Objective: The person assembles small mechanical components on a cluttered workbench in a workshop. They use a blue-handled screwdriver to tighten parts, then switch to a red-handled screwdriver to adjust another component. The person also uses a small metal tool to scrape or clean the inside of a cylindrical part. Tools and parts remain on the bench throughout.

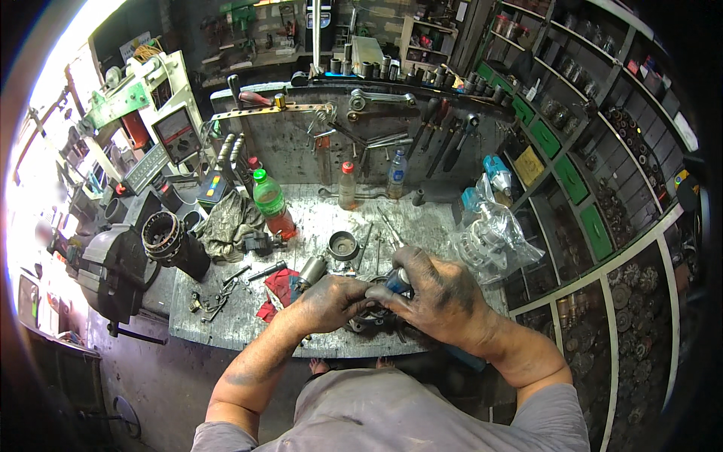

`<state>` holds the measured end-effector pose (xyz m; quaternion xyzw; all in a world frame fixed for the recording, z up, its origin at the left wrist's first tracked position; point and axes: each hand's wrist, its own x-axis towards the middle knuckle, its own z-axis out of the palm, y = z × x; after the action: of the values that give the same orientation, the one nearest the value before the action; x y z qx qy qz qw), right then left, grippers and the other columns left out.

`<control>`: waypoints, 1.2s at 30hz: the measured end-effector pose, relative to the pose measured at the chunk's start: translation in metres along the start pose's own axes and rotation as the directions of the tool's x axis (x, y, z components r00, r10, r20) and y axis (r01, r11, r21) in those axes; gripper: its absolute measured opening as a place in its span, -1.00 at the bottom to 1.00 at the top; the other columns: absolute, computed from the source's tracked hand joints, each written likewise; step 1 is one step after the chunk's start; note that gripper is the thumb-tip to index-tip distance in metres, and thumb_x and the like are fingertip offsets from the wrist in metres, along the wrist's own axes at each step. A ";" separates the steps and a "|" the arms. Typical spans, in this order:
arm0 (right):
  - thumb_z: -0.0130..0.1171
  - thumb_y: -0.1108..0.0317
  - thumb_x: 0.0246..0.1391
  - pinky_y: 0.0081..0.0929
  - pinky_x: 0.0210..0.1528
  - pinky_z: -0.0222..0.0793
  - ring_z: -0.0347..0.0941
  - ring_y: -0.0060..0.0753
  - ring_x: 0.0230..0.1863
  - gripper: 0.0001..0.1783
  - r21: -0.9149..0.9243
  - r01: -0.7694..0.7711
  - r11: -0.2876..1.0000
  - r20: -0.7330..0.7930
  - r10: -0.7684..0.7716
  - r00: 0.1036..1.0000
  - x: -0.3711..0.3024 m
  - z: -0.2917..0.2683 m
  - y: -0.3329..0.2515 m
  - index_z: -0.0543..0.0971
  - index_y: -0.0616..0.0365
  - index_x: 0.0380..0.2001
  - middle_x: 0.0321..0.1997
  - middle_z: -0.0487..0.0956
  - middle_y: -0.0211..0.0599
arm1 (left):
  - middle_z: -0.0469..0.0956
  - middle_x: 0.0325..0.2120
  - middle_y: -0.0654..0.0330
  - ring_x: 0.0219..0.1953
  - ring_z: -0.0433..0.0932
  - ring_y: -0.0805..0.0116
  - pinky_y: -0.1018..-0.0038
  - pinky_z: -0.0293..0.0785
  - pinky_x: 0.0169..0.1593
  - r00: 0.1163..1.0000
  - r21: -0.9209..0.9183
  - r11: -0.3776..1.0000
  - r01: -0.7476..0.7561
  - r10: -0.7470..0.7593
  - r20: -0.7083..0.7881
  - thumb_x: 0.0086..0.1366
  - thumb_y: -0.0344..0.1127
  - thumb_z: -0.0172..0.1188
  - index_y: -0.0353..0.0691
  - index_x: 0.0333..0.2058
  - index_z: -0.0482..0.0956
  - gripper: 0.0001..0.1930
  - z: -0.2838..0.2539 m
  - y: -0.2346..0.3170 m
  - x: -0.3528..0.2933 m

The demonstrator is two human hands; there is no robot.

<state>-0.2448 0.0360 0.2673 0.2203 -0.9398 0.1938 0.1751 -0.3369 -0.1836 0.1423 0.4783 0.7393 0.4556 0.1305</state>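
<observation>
Both hands meet over the near edge of the metal-topped bench [226, 328], stained dark with grime. My right hand [444, 294] is wrapped around a small dark-blue cylindrical thing [398, 281]; its lower part is hidden by the fingers. Thumb and fingers of my left hand [335, 303] are pinched together close to the right thumb, and what they hold, if anything, is hidden. Beneath the hands lies a dark round metal part [369, 322], partly covered by them. Left of it are a silver metal cylinder [312, 270] and a red cloth [277, 294].
Bottles with a green cap [271, 202] and a red cap [347, 187] stand farther back. A plastic-bagged metal part [489, 245] lies at right, near a blue power tool [498, 175]. A bench vise [113, 264] sits at left. Tools hang on the back panel [279, 143]; shelves [557, 151] flank the right.
</observation>
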 end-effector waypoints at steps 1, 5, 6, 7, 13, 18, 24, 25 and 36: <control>0.63 0.11 0.14 -0.08 -0.31 0.72 0.79 0.04 -0.29 -0.36 -0.002 0.002 1.000 0.010 -0.002 1.000 0.000 -0.001 -0.001 0.51 0.24 0.06 -0.30 0.70 -0.09 | 0.76 -0.22 -0.09 -0.12 0.76 -0.16 0.10 0.66 -0.03 1.000 0.025 1.000 0.006 -0.006 0.017 0.47 -0.36 0.38 -0.26 0.01 0.73 -0.80 0.000 0.002 0.000; 0.62 0.09 0.16 -0.11 -0.32 0.72 0.80 0.02 -0.30 -0.32 0.019 0.026 0.999 -0.011 -0.026 1.000 0.001 -0.002 -0.001 0.51 0.25 0.14 -0.33 0.71 -0.12 | 0.77 -0.22 -0.07 -0.12 0.77 -0.15 0.11 0.66 -0.03 0.999 0.055 0.998 -0.026 0.028 -0.037 0.48 -0.34 0.39 -0.23 0.02 0.74 -0.80 -0.002 0.005 -0.002; 0.61 0.09 0.16 -0.12 -0.32 0.72 0.80 0.02 -0.30 -0.29 0.024 0.037 0.999 -0.024 -0.036 0.999 0.002 -0.002 -0.001 0.50 0.26 0.18 -0.33 0.71 -0.11 | 0.77 -0.22 -0.06 -0.12 0.77 -0.15 0.11 0.67 -0.03 0.998 0.029 0.999 -0.031 0.032 -0.047 0.48 -0.33 0.39 -0.23 0.02 0.73 -0.79 -0.002 0.005 -0.002; 0.61 0.09 0.17 -0.13 -0.32 0.72 0.80 0.01 -0.30 -0.26 0.031 0.042 0.999 -0.034 -0.041 0.999 0.003 -0.001 0.000 0.50 0.27 0.22 -0.33 0.72 -0.11 | 0.77 -0.22 -0.06 -0.12 0.77 -0.15 0.10 0.67 -0.02 0.998 0.003 0.999 -0.036 0.036 -0.056 0.49 -0.33 0.39 -0.22 0.02 0.73 -0.79 -0.002 0.004 -0.001; 0.67 -0.01 0.13 -0.14 -0.47 0.61 0.73 0.01 -0.47 -0.33 0.009 0.100 0.995 -0.110 -0.099 0.989 0.005 0.004 0.002 0.57 0.26 0.01 -0.47 0.65 -0.07 | 0.78 -0.21 -0.07 -0.10 0.77 -0.16 0.09 0.67 -0.02 0.999 0.033 0.999 0.025 -0.024 -0.020 0.46 -0.35 0.40 -0.24 0.03 0.73 -0.77 0.000 0.000 -0.003; 0.65 -0.02 0.15 -0.15 -0.47 0.62 0.73 0.01 -0.48 -0.34 0.018 0.093 0.995 -0.069 -0.092 0.993 0.003 0.002 0.000 0.57 0.28 0.01 -0.47 0.65 -0.08 | 0.78 -0.21 -0.09 -0.10 0.77 -0.19 0.08 0.68 -0.04 0.999 0.081 0.997 0.000 0.004 -0.052 0.44 -0.38 0.41 -0.24 0.03 0.73 -0.77 0.000 0.003 -0.004; 0.56 0.10 0.23 -0.13 -0.32 0.72 0.79 -0.01 -0.31 -0.45 0.065 0.092 0.994 0.062 -0.096 0.993 0.009 -0.009 -0.002 0.50 0.25 -0.01 -0.31 0.72 -0.06 | 0.76 -0.23 -0.12 -0.12 0.76 -0.23 0.05 0.66 -0.06 0.998 0.054 0.999 0.000 0.003 -0.057 0.42 -0.38 0.42 -0.26 0.02 0.72 -0.75 -0.002 0.007 -0.004; 0.55 0.08 0.24 -0.12 -0.31 0.72 0.79 0.00 -0.30 -0.45 0.071 0.122 0.990 0.083 -0.128 0.988 0.011 -0.010 -0.003 0.50 0.25 0.00 -0.30 0.72 -0.05 | 0.76 -0.24 -0.13 -0.13 0.76 -0.23 0.04 0.66 -0.07 0.998 0.040 0.999 -0.009 0.012 -0.057 0.41 -0.38 0.43 -0.26 0.01 0.71 -0.75 -0.002 0.007 -0.004; 0.31 -0.21 0.45 -0.11 -0.22 0.64 0.70 -0.10 -0.32 -0.33 0.454 -0.371 0.810 0.047 0.394 0.918 -0.029 -0.019 0.071 0.51 0.26 0.12 -0.32 0.67 -0.07 | 0.73 -0.28 -0.14 -0.18 0.74 -0.28 -0.02 0.65 -0.14 0.988 0.103 0.995 0.005 0.011 -0.154 0.42 -0.40 0.39 -0.24 -0.01 0.70 -0.79 0.017 -0.009 -0.010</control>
<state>-0.2499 0.1128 0.2516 0.0564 -0.8886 0.4443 0.0993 -0.3264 -0.1836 0.1232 0.4490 0.7690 0.4526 0.0473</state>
